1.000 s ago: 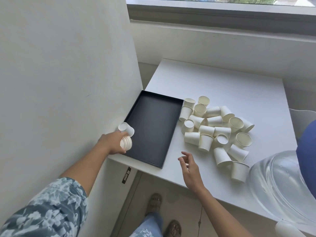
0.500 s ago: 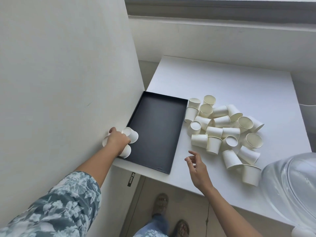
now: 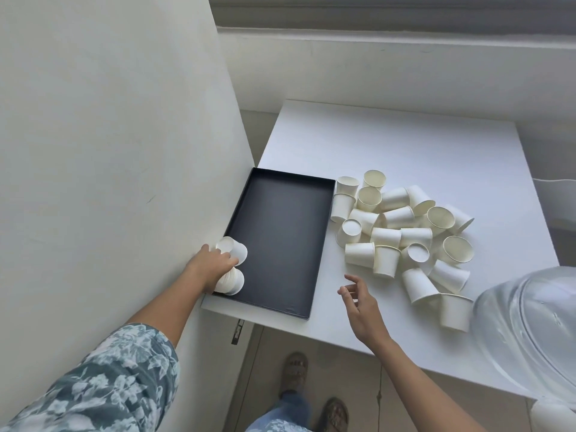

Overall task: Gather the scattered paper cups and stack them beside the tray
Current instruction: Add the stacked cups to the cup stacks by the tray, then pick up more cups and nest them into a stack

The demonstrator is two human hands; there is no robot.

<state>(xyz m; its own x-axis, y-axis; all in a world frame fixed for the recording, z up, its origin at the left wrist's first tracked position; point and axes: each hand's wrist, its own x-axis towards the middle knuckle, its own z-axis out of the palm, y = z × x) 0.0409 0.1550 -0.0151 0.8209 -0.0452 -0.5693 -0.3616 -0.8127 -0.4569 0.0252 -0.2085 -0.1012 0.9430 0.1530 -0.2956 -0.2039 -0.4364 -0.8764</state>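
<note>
The left hand (image 3: 212,268) is reaching to the near-left corner of the flat black rectangular tray (image 3: 280,238), fingers curling round a short nested stack of white paper cups (image 3: 232,280) lying on its side; 1 more white paper cup (image 3: 233,249) is lying just beyond the knuckles, touching the hand. Both are sitting at the tray's left edge, hard against the pale wall (image 3: 109,151); whether they are resting on the tray floor or on the narrow strip beside it cannot be told. The right hand (image 3: 358,302) is hovering over the white square tabletop (image 3: 405,141), fingers loosely spread, grasping nothing, near the loose heap of white paper cups (image 3: 402,235) lying just right of the tray.

Progress, as judged: early. Only a few cups are nesting in the stack. Upwards of 20 are lying scattered, upright, inverted and tipped over, all awaiting collection. A clear domed plastic object (image 3: 530,322) is sitting at the table's near-right edge.
</note>
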